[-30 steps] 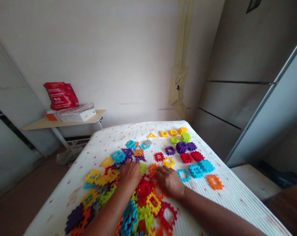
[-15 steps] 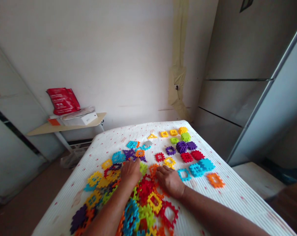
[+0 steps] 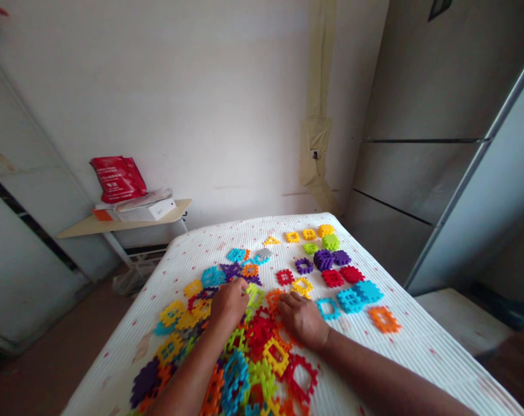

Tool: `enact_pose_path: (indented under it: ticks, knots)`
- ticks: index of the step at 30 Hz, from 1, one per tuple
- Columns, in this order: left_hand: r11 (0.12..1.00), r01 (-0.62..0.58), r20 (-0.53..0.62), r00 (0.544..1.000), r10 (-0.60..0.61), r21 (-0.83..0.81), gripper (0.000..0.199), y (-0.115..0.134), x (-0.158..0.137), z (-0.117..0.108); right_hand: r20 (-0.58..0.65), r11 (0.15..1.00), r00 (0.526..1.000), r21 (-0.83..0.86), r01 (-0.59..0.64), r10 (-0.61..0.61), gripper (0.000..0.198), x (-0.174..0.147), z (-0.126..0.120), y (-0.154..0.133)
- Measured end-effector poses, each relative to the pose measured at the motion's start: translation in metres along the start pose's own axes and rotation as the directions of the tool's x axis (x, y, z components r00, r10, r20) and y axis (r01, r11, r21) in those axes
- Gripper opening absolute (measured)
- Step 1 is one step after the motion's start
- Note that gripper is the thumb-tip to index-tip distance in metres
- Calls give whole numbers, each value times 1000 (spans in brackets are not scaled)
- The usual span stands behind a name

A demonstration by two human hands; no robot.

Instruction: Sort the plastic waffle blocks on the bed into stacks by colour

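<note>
My left hand (image 3: 229,301) is closed in a loose fist over the pile of plastic interlocking tiles, beside a lime-green tile (image 3: 255,296). What its fingers hold, if anything, is hidden. My right hand (image 3: 304,321) lies palm down at the pile's right side, fingers bent and together. Its fingertips meet an orange tile (image 3: 274,299), and I cannot see what is under the palm. Below the hands, red tiles (image 3: 262,332), a yellow frame tile (image 3: 276,356) and blue tiles (image 3: 234,375) overlap. A purple star-like tile (image 3: 231,270) and an orange window tile (image 3: 250,270) lie just beyond my left hand.
On the right, tiles lie grouped by colour: yellow (image 3: 326,230), green (image 3: 330,241), purple (image 3: 323,260), red (image 3: 332,278), blue (image 3: 350,300) and orange (image 3: 383,319). A white ribbed cover (image 3: 417,370) spreads over the table. A fridge (image 3: 400,185) stands to the right, a small side table (image 3: 80,227) to the left.
The view has shifted slightly. My left hand has drawn a little left from the lime-green tile, which shows more now. My right hand stays nearly in place.
</note>
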State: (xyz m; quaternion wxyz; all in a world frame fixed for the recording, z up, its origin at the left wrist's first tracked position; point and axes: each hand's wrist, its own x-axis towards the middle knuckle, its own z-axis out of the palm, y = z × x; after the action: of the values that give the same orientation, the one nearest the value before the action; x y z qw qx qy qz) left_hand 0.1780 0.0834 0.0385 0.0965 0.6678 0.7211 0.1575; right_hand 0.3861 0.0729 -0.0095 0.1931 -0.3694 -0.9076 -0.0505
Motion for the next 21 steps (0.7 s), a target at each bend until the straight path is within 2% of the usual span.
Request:
enact_pose_path:
  ticks: [2,4,6,8,11,13,21]
  knots:
    - [997,-2,-20,1000,0,-81,20,-6,-5,-4,8,1000,1000,8,-9,9,20,0,0,1]
    - [958,-8,-47,999,-5,-286,19,-12,-12,-8,15,1000,1000,26,-14,14,19,0,1,2]
    - [818,11,-51,997,-49,-574,21,-16,-21,-9,15,998,1000,63,-24,24,19,1,-1,2]
    - [608,62,-10,993,-114,-792,27,-19,-31,-9,-20,992,999,121,-36,39,20,4,-6,1]
    - [422,131,50,979,-198,-897,33,-19,-43,-5,-114,976,992,218,-20,46,17,11,-17,-5]
    - [380,148,61,970,-234,-913,33,-18,-48,-2,-150,967,988,256,9,31,16,17,-25,-10]
    - [375,155,64,968,-244,-914,32,-20,-55,-2,-151,958,989,282,54,-11,34,34,-30,-27]
